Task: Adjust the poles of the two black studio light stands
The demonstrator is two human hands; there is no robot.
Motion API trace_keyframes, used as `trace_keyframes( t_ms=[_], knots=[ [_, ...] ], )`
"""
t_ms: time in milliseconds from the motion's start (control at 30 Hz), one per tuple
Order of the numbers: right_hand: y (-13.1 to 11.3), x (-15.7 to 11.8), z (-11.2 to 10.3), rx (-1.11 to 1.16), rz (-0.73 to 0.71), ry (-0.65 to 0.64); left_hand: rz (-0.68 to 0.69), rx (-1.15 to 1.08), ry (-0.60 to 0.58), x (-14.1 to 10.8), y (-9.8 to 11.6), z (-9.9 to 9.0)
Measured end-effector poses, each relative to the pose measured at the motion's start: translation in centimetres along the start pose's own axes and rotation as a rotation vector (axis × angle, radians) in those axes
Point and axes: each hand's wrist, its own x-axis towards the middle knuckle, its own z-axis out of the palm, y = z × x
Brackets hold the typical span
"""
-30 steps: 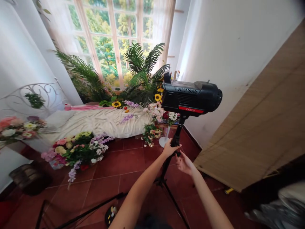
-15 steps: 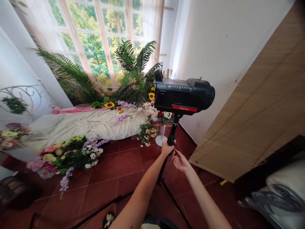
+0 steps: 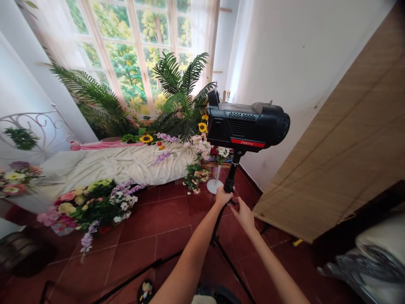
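A black studio light [image 3: 248,124] with a red stripe reading ZHEYU sits on top of a black light stand [image 3: 233,171], in front of me. My left hand [image 3: 223,196] is wrapped around the stand's pole just below its upper joint. Close beside it, my right hand [image 3: 243,214] has thumb and fingers pinched on a small black knob [image 3: 234,202] at the pole's side. The fingers partly hide the knob. Below my hands, the stand's legs [image 3: 232,266] spread over the floor.
A bed with a cream cover [image 3: 136,164] stands under the window backdrop. A flower arrangement [image 3: 91,202] is at its front. Palm leaves [image 3: 180,84] rise behind. On the right are a bamboo blind [image 3: 316,169] and a plastic-wrapped item [image 3: 373,257]. Red tiles [image 3: 171,215] cover the floor.
My right hand has turned at the knob, its back now more toward me and its fingers curled in. My left hand keeps its hold; the light appears slightly further right.
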Motion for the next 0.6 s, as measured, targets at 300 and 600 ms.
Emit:
trace_keyframes(
  t_ms=[300, 600],
  knots=[
    [0.4, 1.3, 0.4, 0.677, 0.513, -0.292, 0.014, 0.038, 0.013, -0.1, 0.2, -0.2],
    [-3.7, 3.2, -1.9, 0.583, -0.065, 0.069, 0.031, 0.016, 0.001, 0.1, 0.1, -0.5]
  ],
)
